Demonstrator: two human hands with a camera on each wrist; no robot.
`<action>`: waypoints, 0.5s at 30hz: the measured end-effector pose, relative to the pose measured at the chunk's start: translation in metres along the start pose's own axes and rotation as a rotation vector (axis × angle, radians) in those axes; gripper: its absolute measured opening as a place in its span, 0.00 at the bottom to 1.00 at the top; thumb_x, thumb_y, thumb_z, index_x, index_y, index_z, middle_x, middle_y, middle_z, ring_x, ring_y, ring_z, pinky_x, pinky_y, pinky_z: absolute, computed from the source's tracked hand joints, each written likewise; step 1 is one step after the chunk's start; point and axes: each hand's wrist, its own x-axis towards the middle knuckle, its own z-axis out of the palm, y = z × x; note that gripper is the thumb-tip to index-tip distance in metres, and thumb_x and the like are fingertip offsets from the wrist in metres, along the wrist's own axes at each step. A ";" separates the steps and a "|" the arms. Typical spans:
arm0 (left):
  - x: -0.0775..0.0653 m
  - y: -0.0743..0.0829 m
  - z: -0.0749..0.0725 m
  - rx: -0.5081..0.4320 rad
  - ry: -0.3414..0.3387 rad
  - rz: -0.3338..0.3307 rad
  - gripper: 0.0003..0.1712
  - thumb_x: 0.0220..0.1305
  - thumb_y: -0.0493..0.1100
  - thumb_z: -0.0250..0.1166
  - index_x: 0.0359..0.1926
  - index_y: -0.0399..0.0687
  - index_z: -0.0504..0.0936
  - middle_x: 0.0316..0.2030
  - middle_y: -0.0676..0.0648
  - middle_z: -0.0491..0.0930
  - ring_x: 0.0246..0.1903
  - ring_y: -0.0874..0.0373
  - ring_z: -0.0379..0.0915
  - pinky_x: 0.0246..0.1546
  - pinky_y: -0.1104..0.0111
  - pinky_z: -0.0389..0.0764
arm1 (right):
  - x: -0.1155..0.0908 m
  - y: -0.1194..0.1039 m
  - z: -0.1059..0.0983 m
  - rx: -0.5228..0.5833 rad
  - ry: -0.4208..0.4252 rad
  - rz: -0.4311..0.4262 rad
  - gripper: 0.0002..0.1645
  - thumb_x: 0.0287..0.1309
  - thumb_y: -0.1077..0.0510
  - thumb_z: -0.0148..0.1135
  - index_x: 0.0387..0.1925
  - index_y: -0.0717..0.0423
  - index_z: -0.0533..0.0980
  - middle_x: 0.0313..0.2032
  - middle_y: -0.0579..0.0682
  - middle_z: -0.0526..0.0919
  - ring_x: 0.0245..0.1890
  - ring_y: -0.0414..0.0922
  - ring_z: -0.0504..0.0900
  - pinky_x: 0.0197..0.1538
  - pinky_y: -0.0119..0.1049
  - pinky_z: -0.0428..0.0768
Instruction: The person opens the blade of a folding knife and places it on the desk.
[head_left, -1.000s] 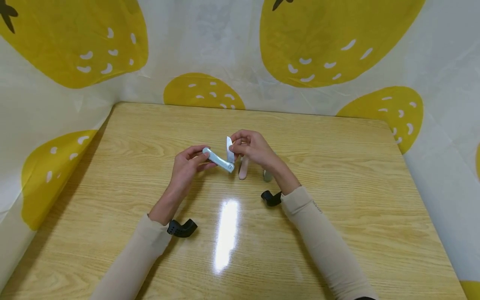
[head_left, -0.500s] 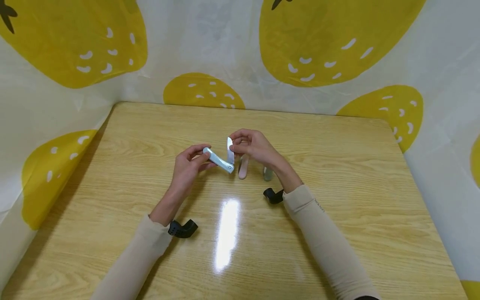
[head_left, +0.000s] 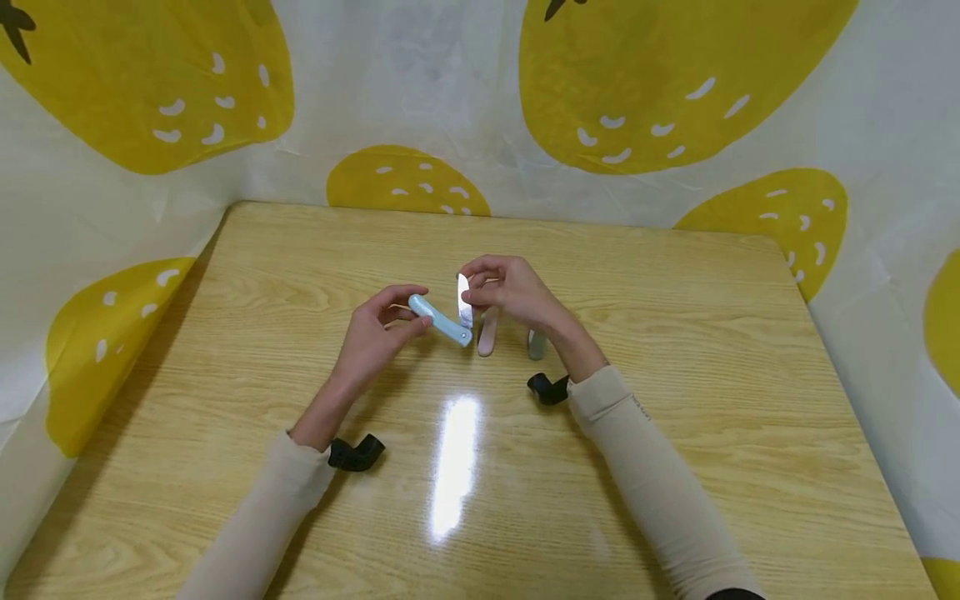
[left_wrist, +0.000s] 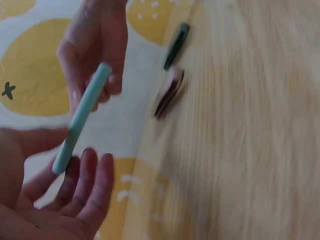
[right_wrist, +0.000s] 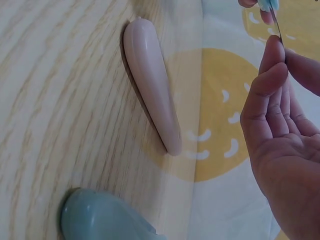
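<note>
A folding knife with a pale blue handle [head_left: 442,322] is held above the table, its shiny blade [head_left: 464,302] swung partway out at an angle to the handle. My left hand [head_left: 375,332] pinches the handle near its far end between thumb and fingers. With thumb and index finger, my right hand [head_left: 523,293] pinches the flat of the blade. In the left wrist view the handle [left_wrist: 82,117] appears edge-on and hides the blade. Below the right hand, a pink folded knife [right_wrist: 150,82] and a grey-green one [right_wrist: 102,217] lie on the table.
The wood-grain table [head_left: 712,400] has a bright glare patch in front of the hands. A white curtain [head_left: 405,75] with yellow fruit prints stands along its back and sides. Black wrist mounts [head_left: 356,454] jut from both sleeves.
The left thumb has slid along the handle towards the pivot, and the handle has turned slightly. Both hands have moved only slightly; the right still pinches the blade.
</note>
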 end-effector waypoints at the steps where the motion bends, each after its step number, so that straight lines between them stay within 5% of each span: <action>1: 0.000 0.000 -0.002 0.057 -0.008 0.020 0.24 0.66 0.39 0.73 0.62 0.46 0.81 0.51 0.44 0.81 0.44 0.56 0.83 0.45 0.66 0.88 | 0.000 0.000 0.000 -0.001 0.002 0.003 0.22 0.66 0.65 0.67 0.60 0.67 0.78 0.36 0.51 0.84 0.35 0.54 0.87 0.52 0.61 0.84; 5: 0.003 0.000 -0.007 0.191 -0.030 0.089 0.27 0.62 0.41 0.77 0.62 0.46 0.82 0.48 0.42 0.84 0.41 0.56 0.83 0.40 0.73 0.86 | 0.002 0.002 0.000 0.016 -0.006 0.012 0.23 0.66 0.65 0.68 0.60 0.69 0.77 0.34 0.50 0.84 0.33 0.48 0.85 0.52 0.60 0.84; 15: 0.008 -0.001 -0.007 0.301 -0.053 0.191 0.28 0.57 0.40 0.80 0.60 0.46 0.85 0.45 0.43 0.84 0.36 0.56 0.81 0.38 0.72 0.84 | 0.003 0.003 -0.002 0.013 -0.018 -0.002 0.22 0.66 0.65 0.67 0.59 0.69 0.78 0.35 0.51 0.85 0.36 0.49 0.86 0.52 0.59 0.85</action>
